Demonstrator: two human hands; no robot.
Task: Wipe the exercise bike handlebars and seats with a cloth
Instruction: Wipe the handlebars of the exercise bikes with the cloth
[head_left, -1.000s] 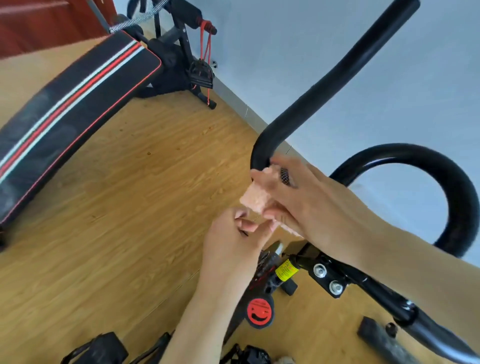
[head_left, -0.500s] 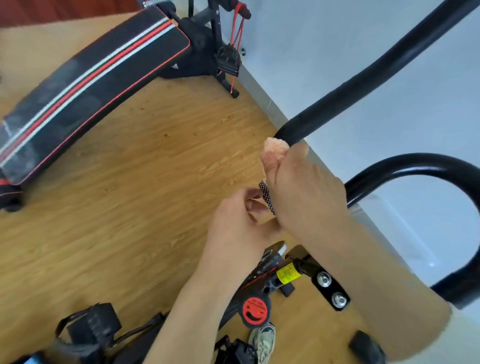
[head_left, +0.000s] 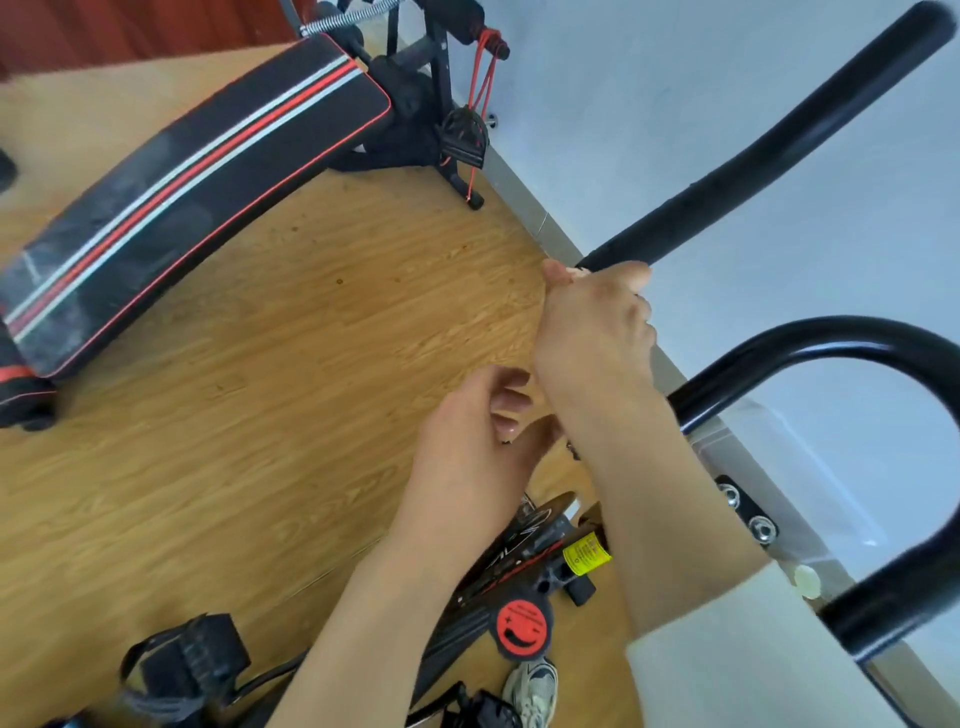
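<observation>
Head view, looking down over the exercise bike front end. The handlebar (head_left: 753, 156) is a black tube running from the top right of the frame down to centre. A second black loop bar (head_left: 831, 338) curves at right.

The right-hand grip (head_left: 592, 332) sits at centre, fingers curled tight round the lower end of the tube, thumb up at the top of the fist. The cloth (head_left: 581, 270) is almost all hidden inside that fist. Only a pale pinkish sliver shows by the thumb, probably its edge, but the view is poor there. The left-hand grip (head_left: 478, 441) is just below and left, touching the right wrist, fingers curled in. I cannot tell whether it holds anything.

Handling, as judged:
- The cloth looks soft, light and thin, so it should mould round the tube.
- It is best held wrapped round the bar under palm and fingers, then slid along it.
- The tube is rigid and bolted to the frame, so it should take firm pressure.
- Its matte sleeve may drag on the cloth.

The long upper run of the tube is not yet reached, and no seat is in view.

Elsewhere, a black sit-up bench (head_left: 197, 171) with red and white stripes lies upper left on the wood floor (head_left: 260, 415). A pedal (head_left: 182, 660) is at lower left, and a red round knob (head_left: 522, 626) and a shoe (head_left: 535, 686) at bottom centre.
</observation>
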